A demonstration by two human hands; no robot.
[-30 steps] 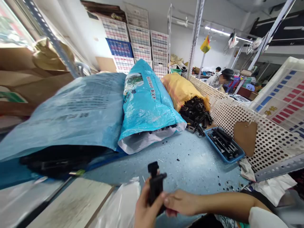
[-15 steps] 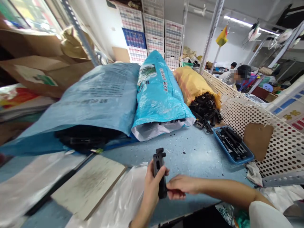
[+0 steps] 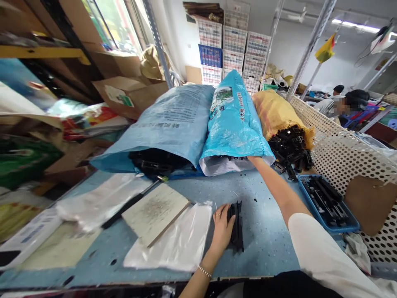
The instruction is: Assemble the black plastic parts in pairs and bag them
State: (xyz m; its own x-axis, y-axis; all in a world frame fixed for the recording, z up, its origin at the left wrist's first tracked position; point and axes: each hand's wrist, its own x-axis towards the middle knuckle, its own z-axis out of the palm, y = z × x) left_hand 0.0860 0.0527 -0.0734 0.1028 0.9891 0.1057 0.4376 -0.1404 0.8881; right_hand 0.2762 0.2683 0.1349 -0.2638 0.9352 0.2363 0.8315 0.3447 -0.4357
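My left hand (image 3: 222, 227) rests on the table, its fingers curled over a long black plastic part (image 3: 238, 229) that lies lengthwise on the blue surface. My right forearm (image 3: 274, 184) reaches forward into the mouth of a bright blue woven bag (image 3: 237, 120). Inside that bag the right hand and its fingers are hidden. Dark pieces show faintly at the bag's opening. Left of my left hand are clear plastic bags (image 3: 176, 242) and a pale, smudged square board (image 3: 156, 211).
A paler blue sack (image 3: 173, 120) with black parts lies at left. A yellow sack (image 3: 276, 109) spills black parts at right, behind a blue basket (image 3: 352, 227) of black pieces. A perforated white panel (image 3: 328, 145) borders the table. Another person sits beyond it.
My right hand has left the black part and gone forward into the bright blue bag. The left hand has lowered the part onto the table. The view has swung left.
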